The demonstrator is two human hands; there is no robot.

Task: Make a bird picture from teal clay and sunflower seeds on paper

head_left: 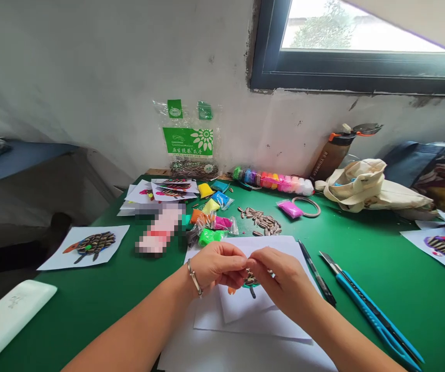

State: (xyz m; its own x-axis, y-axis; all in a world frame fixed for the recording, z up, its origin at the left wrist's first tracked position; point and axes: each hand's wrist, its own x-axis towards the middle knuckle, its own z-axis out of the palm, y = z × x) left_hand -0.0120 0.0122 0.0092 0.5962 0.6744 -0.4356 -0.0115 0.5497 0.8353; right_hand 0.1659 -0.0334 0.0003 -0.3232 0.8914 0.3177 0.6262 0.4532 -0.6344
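My left hand (220,264), with a bracelet at the wrist, and my right hand (280,268) meet fingertip to fingertip. Both are closed in a pinch; whatever lies between the fingers is too small or hidden to name. Just below them, partly covered, a seed-covered figure (252,292) with a teal edge and an orange part lies on a white paper sheet (245,313). More white sheets lie under that one. Beyond my hands is a loose pile of sunflower seeds (267,223), and to their left a bright green clay packet (211,236).
A pen (317,274) and a blue utility knife (377,315), blade out, lie at right. Finished seed pictures (94,245) sit at left. A seed bag (189,142) leans on the wall near a row of coloured clay (276,181), a bottle (331,155) and a cloth bag (362,186).
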